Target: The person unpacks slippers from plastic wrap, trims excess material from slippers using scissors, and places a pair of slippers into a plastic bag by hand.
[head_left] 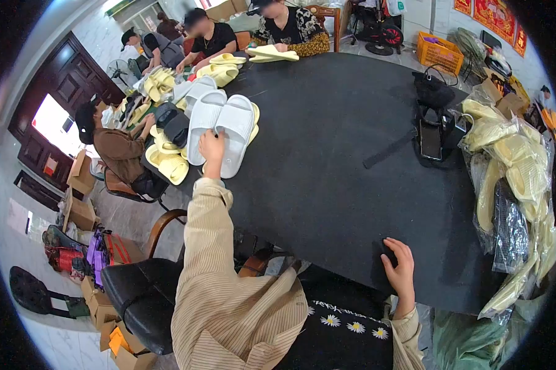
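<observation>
My left hand reaches out to the far left part of the dark table. Its fingers are closed on the near inner edges of a pair of white slide slippers, which lie side by side. Under and beside them show pale yellow slippers, partly covered. At the table's near edge rests my right hand, with thumb and fingers apart and nothing in it.
Several yellow slippers are heaped along the left side, where a person in brown sits. More people sit at the far end. Bagged yellow slippers line the right edge, near a phone and a black bag.
</observation>
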### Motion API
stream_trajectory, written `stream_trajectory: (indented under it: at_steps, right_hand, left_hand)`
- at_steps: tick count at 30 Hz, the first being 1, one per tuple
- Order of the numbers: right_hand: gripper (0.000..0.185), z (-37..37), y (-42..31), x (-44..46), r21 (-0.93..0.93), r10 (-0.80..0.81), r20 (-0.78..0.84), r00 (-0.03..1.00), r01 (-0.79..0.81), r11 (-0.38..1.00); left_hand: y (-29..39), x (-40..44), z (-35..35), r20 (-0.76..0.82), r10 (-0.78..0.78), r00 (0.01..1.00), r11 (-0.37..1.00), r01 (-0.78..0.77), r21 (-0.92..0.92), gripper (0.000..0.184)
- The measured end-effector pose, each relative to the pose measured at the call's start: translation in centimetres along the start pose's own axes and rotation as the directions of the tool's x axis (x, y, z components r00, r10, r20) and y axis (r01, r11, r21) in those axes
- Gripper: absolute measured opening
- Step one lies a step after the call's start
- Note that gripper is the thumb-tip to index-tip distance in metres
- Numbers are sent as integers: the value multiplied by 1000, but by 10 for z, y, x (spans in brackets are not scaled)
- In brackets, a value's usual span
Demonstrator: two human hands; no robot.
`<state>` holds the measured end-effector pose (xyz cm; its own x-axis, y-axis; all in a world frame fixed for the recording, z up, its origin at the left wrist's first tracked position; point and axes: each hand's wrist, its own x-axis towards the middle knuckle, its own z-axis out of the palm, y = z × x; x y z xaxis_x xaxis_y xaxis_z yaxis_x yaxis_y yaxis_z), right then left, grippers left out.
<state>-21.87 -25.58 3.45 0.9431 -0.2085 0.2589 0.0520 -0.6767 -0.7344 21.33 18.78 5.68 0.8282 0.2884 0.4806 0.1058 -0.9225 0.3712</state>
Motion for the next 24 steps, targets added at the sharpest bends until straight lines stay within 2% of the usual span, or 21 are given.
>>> stream_trajectory:
  at_steps: [1,2,4,5,7,8,10,11,13,15,17,19,24]
  right_hand:
    - [33,0,1,-1,-2,-10,-6,1000,10,1000]
    - [33,0,1,-1,2,-9,-13,1000,10,1000]
    - [32,0,3,0,2,-7,0,1000,7,1000]
    - [32,0,4,0,3,-7,-6,1000,7,1000]
    - [35,0,8,-1,-24,-63,-15,998,63,998]
    - [35,0,8,0,-20,-71,-17,997,71,997]
    - [35,-1,7,1,-28,-73,-12,997,73,997]
    - [34,-1,6,1,-32,-73,-11,997,72,997]
    - [35,0,8,0,-12,-60,-10,998,60,998]
    - [34,1,10,0,-10,-66,-32,997,66,998]
    - [34,2,8,2,-16,-38,-22,999,38,999]
    - [34,0,6,3,-33,-39,-18,999,38,999]
    - [33,0,5,4,-42,-36,-7,999,36,998]
  left_hand:
    - [-2,-5,10,-154,-28,988,998,18,-67,59]
    - [1,-15,18,-221,-78,972,993,55,-109,68]
    - [3,-43,34,-310,88,947,988,-122,-93,79]
    - [16,-63,28,-312,92,945,987,-128,-95,79]
    - [49,-98,1,-45,358,933,925,-347,156,85]
    - [50,-101,1,-46,356,933,926,-346,153,85]
    - [49,-104,2,89,383,919,883,-393,256,85]
    - [46,-99,6,86,383,920,884,-392,255,85]
    - [34,-88,9,81,385,919,842,-386,376,84]
    - [26,-79,11,91,380,921,836,-384,392,76]
    - [26,-75,7,90,355,930,836,-359,415,81]
    - [24,-68,4,155,295,943,805,-332,491,92]
    - [12,-56,9,127,308,943,797,-329,506,90]
